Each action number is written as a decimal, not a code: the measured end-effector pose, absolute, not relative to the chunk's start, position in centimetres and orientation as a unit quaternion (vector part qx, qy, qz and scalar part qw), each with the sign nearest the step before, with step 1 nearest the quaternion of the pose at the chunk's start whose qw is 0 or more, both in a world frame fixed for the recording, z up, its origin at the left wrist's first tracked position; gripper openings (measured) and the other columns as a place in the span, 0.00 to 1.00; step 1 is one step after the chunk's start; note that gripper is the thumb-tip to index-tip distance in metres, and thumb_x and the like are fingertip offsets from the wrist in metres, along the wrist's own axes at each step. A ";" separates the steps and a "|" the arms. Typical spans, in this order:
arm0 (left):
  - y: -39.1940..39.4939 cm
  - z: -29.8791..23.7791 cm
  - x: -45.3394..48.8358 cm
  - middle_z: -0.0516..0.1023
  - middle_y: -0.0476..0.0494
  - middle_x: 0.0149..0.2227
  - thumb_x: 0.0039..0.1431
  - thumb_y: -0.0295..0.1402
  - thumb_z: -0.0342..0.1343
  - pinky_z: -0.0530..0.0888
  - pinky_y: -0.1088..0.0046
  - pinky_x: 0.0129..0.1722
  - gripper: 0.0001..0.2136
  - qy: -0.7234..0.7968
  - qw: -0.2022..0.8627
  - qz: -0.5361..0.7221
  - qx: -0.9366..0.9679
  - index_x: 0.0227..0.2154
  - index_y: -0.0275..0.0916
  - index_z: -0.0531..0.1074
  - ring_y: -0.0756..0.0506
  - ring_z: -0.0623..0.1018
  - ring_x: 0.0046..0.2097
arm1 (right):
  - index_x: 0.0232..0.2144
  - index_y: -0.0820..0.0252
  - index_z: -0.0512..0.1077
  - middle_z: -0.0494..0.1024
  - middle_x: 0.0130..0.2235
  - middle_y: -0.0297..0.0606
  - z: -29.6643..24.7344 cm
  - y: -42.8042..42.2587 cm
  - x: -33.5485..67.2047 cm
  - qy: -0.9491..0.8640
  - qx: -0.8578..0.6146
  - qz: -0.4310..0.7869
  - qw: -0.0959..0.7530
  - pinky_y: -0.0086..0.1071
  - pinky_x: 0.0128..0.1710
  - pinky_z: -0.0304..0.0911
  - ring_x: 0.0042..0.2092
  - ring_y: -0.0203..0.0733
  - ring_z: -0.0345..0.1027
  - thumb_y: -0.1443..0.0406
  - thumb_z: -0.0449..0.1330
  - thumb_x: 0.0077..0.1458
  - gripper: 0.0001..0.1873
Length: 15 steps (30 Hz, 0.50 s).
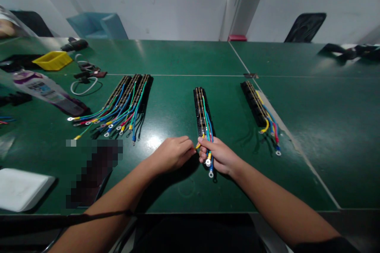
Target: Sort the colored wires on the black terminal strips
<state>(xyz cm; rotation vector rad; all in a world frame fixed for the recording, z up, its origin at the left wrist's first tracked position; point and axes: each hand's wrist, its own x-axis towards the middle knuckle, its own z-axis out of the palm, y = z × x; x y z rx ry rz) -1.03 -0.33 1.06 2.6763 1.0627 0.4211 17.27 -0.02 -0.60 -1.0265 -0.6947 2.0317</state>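
Observation:
A black terminal block [199,104] with brass-coloured contacts lies in front of me, coloured wires running down it toward me. My right hand [222,156] is closed around the wires [207,126] at its near end. Ring terminals [210,174] stick out below the fingers. My left hand [178,151] pinches the end of a yellow wire [198,146] just left of the bundle; its tip is hidden by the fingers. To the right lies another wired terminal block [253,102]. On the left, three more wired blocks [130,93] sit side by side, their leads fanned out.
A plastic bottle [49,91] lies at the left, near a yellow tray [53,60] and a white cable [84,87]. Closer to me are a white box [23,189] and a pixelated dark flat object [92,178]. The green table [184,57] has chairs behind it.

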 end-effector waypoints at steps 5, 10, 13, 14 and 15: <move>-0.2 0.9 -1.2 0.69 0.47 0.29 0.66 0.35 0.44 0.63 0.75 0.28 0.11 0.363 0.114 0.148 0.913 0.31 0.36 0.67 0.50 0.69 0.29 | 0.26 0.60 0.63 0.64 0.17 0.24 -0.6 0.0 17.3 -0.271 -0.393 0.797 0.370 0.27 0.19 0.66 0.18 0.29 0.59 0.60 0.67 0.48 0.16; 0.0 0.5 -1.5 0.71 0.48 0.29 0.63 0.38 0.49 0.63 0.76 0.28 0.10 0.362 0.138 0.177 0.905 0.32 0.37 0.69 0.51 0.70 0.29 | 0.25 0.61 0.63 0.64 0.17 0.25 -0.6 0.0 17.4 -0.273 -0.392 0.798 0.367 0.27 0.20 0.66 0.18 0.29 0.59 0.60 0.67 0.47 0.16; -0.1 0.3 -1.6 0.72 0.48 0.30 0.61 0.38 0.51 0.63 0.77 0.28 0.09 0.365 0.154 0.191 0.898 0.33 0.37 0.70 0.51 0.70 0.29 | 0.25 0.61 0.63 0.64 0.17 0.25 -0.6 0.0 17.4 -0.273 -0.393 0.797 0.368 0.28 0.20 0.66 0.18 0.29 0.59 0.60 0.67 0.47 0.16; -0.1 0.3 -1.6 0.72 0.48 0.30 0.61 0.38 0.51 0.64 0.77 0.28 0.09 0.368 0.156 0.192 0.896 0.33 0.37 0.69 0.51 0.70 0.29 | 0.25 0.61 0.63 0.64 0.17 0.25 -0.6 0.0 17.4 -0.273 -0.393 0.797 0.368 0.28 0.20 0.67 0.18 0.29 0.59 0.60 0.67 0.47 0.16; -0.1 0.4 -1.6 0.72 0.47 0.30 0.62 0.38 0.51 0.64 0.76 0.28 0.09 0.371 0.155 0.191 0.896 0.32 0.37 0.69 0.51 0.70 0.29 | 0.25 0.61 0.64 0.64 0.17 0.25 -0.7 0.0 17.4 -0.273 -0.393 0.797 0.368 0.28 0.20 0.67 0.18 0.29 0.59 0.60 0.67 0.47 0.15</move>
